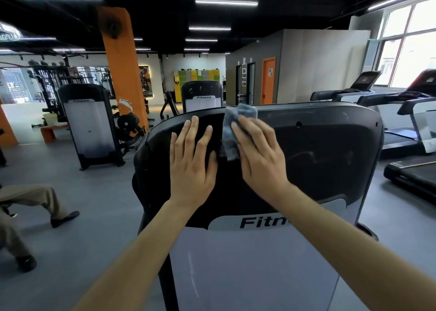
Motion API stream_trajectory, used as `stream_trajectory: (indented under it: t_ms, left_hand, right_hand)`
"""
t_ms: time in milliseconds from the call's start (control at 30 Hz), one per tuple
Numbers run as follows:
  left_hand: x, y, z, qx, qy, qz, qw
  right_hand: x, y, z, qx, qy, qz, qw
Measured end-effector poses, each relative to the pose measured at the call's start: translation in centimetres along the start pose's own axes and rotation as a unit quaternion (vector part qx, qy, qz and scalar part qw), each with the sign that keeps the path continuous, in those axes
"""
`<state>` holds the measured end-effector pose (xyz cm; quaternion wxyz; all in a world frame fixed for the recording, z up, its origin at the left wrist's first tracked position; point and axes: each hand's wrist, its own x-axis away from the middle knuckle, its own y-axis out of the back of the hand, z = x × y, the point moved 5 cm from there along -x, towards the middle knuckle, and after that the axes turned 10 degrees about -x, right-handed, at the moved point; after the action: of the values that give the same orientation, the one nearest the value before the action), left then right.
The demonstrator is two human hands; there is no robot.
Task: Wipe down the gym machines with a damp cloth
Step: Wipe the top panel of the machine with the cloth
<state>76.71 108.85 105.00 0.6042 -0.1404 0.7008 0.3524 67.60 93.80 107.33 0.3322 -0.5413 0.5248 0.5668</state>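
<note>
This is a commercial gym. Weight machines (89, 126) with shrouds lettered "Fitness" stand about a grey floor (106, 192). Treadmills (401, 134) line the windows (410, 50) on the right, and a rack (47, 84) of what may be cable gear fills the far left. Coloured lockers (195, 75) back the hall, under strip lights (226, 3) on a black ceiling.

right hand (258, 156) presses blue cloth (232, 128) on black machine shroud (318, 150); left hand (192, 163) flat beside.

Orange pillar (120, 69); lockers (195, 75) — seemingly.
</note>
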Motion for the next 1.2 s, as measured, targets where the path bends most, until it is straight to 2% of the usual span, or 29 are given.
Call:
stream_trajectory:
  t_ms: [100,200,333,433,533,700,867,967,1033,1200]
  left_hand:
    - [0.1,0.2,-0.2,-0.003,-0.001,0.015,1.0]
    - [0.0,0.5,-0.3,-0.01,-0.001,0.037,0.999]
    - [-0.1,1.0,-1.1,-0.017,-0.011,0.049,0.999]
    - [0.4,1.0,-1.9,-0.018,-0.039,0.06,0.997]
    - [0.7,1.0,-1.9,-0.017,-0.041,0.071,0.996]
    - [1.1,0.8,-1.6,-0.031,-0.061,0.1,0.993]
    - [1.5,0.5,-1.7,-0.055,-0.075,0.108,0.99]
    - [1.7,0.1,-2.0,-0.067,-0.067,0.109,0.99]
    - [1.7,-0.2,-2.1,-0.065,-0.057,0.111,0.99]
    - [1.8,-0.3,-2.3,-0.053,-0.051,0.103,0.992]
  right_hand:
    - [6.4,-1.0,1.0,0.049,0.043,0.018,0.998]
    - [10.1,-1.7,1.2,0.063,0.078,0.077,0.992]
    - [5.3,0.1,-0.2,0.066,0.097,0.082,0.99]
    - [0.4,1.3,-1.3,0.071,0.063,0.054,0.994]
    - [-0.6,1.3,-1.4,0.062,0.035,0.033,0.997]
    - [8.2,-0.7,0.2,0.043,0.014,0.012,0.999]
    - [15.6,-1.4,1.5,0.031,0.034,0.111,0.993]
    - [12.9,-0.2,1.1,0.053,0.07,0.136,0.987]
    - [9.2,0.9,0.5,0.072,0.075,0.113,0.988]
    - [4.1,1.9,0.1,0.072,0.005,0.041,0.997]
